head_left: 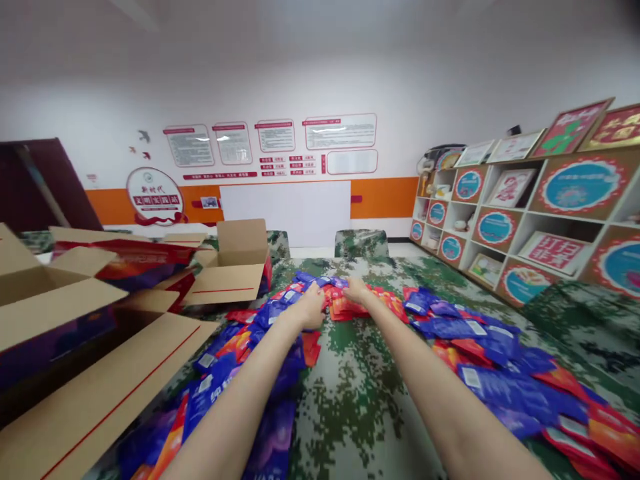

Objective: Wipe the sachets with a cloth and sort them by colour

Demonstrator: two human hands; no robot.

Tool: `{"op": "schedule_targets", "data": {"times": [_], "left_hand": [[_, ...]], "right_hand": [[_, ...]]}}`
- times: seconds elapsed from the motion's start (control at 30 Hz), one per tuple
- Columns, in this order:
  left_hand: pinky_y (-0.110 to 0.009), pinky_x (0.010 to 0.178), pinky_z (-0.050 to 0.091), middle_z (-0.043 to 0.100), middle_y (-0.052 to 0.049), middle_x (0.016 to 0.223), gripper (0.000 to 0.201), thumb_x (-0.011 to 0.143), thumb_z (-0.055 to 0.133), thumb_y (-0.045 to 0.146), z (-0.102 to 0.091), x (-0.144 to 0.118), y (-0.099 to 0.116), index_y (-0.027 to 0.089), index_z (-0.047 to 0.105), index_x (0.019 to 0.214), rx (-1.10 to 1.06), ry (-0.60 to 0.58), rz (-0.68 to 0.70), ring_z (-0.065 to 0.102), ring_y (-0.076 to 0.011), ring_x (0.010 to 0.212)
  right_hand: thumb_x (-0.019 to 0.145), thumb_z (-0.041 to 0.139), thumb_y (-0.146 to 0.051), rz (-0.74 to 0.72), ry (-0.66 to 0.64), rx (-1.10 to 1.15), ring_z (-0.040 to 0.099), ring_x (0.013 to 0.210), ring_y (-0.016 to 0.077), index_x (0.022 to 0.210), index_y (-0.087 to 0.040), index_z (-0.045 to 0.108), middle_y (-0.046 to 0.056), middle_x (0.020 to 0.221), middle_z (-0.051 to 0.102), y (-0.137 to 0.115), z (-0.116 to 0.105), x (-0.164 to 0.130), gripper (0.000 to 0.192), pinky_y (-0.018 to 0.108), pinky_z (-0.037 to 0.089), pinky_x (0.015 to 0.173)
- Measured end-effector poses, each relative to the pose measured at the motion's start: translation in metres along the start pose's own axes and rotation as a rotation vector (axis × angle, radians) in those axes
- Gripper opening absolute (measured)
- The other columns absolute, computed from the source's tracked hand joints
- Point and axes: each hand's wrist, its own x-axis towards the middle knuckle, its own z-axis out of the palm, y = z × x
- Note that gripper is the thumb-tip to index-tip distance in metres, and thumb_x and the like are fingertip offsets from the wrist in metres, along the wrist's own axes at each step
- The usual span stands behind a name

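At the far end of the tabletop (350,400), straight ahead of both outstretched arms, lies a small red stack (345,308) of flat packets, long axis running left to right. Left hand (311,308) rests half-curled on the stack's left edge, over blue packets (273,313). Right hand (357,291) lies on the stack's far right side, fingers bent over it. Both are equally near; grip closure cannot be confirmed. Further packets (500,373) spread right of the stack; open cartons (100,333) stand left.
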Motion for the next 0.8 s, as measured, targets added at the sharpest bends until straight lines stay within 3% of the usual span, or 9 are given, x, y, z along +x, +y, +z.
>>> {"op": "schedule_targets", "data": {"times": [0.1, 0.23, 0.37, 0.47, 0.53, 0.63, 0.8], "left_hand": [[-0.039, 0.11, 0.014, 0.021, -0.019, 0.144, 0.067, 0.075, 0.049, 0.033, 0.007, 0.051, -0.028, 0.003, 0.03, 0.132, 0.006, -0.003, -0.119, 0.004, -0.0294, 0.136], [-0.042, 0.109, 0.014, 0.017, -0.02, 0.146, 0.074, 0.077, 0.045, 0.043, 0.016, 0.09, -0.061, 0.003, 0.025, 0.136, -0.008, -0.045, -0.213, 0.002, -0.0313, 0.136], [-0.043, 0.109, 0.011, 0.012, -0.012, 0.149, 0.081, 0.076, 0.04, 0.055, 0.021, 0.125, -0.083, 0.012, 0.019, 0.142, -0.068, -0.138, -0.216, -0.003, -0.0294, 0.137], [-0.05, 0.108, 0.008, 0.016, -0.004, 0.149, 0.078, 0.075, 0.037, 0.062, 0.026, 0.145, -0.092, 0.025, 0.02, 0.142, -0.089, -0.21, -0.19, -0.004, -0.0311, 0.136], [-0.057, 0.105, 0.006, 0.019, -0.002, 0.149, 0.078, 0.072, 0.038, 0.068, 0.031, 0.151, -0.099, 0.033, 0.021, 0.141, -0.068, -0.244, -0.194, -0.002, -0.0355, 0.135], [-0.064, 0.1, 0.007, 0.017, -0.006, 0.149, 0.084, 0.069, 0.04, 0.071, 0.036, 0.146, -0.113, 0.035, 0.016, 0.141, -0.039, -0.282, -0.274, 0.008, -0.042, 0.133], [-0.062, 0.097, 0.021, 0.015, -0.013, 0.149, 0.08, 0.076, 0.034, 0.067, 0.035, 0.119, -0.136, 0.029, 0.013, 0.143, -0.043, -0.298, -0.364, 0.018, -0.04, 0.132]], "right_hand": [[0.076, 0.054, -0.019, 0.027, -0.129, -0.024, 0.06, 0.095, 0.0213, 0.109, -0.015, 0.061, 0.011, 0.1, 0.067, 0.01, 0.011, 0.035, 0.034, 0.027, 0.043, 0.082], [0.077, 0.053, -0.018, 0.05, -0.253, -0.065, 0.061, 0.097, 0.0219, 0.109, -0.016, 0.062, 0.013, 0.104, 0.066, 0.017, 0.015, 0.069, 0.034, 0.028, 0.044, 0.083], [0.078, 0.05, -0.017, 0.06, -0.36, -0.116, 0.061, 0.1, 0.0224, 0.107, -0.017, 0.063, 0.013, 0.109, 0.065, 0.018, 0.02, 0.106, 0.032, 0.03, 0.045, 0.083], [0.077, 0.052, -0.017, 0.052, -0.43, -0.135, 0.061, 0.101, 0.0228, 0.105, -0.016, 0.064, 0.013, 0.109, 0.065, 0.012, 0.028, 0.129, 0.031, 0.03, 0.046, 0.084], [0.076, 0.054, -0.019, 0.045, -0.461, -0.133, 0.06, 0.103, 0.0231, 0.109, -0.017, 0.063, 0.013, 0.111, 0.064, 0.004, 0.034, 0.14, 0.034, 0.029, 0.046, 0.085], [0.077, 0.054, -0.023, 0.032, -0.482, -0.112, 0.057, 0.108, 0.0231, 0.12, -0.02, 0.055, 0.011, 0.117, 0.061, -0.012, 0.045, 0.15, 0.043, 0.031, 0.044, 0.088], [0.079, 0.05, -0.023, -0.006, -0.458, -0.035, 0.044, 0.122, 0.025, 0.129, -0.026, 0.044, 0.009, 0.131, 0.05, -0.046, 0.057, 0.147, 0.05, 0.041, 0.036, 0.098]]}}
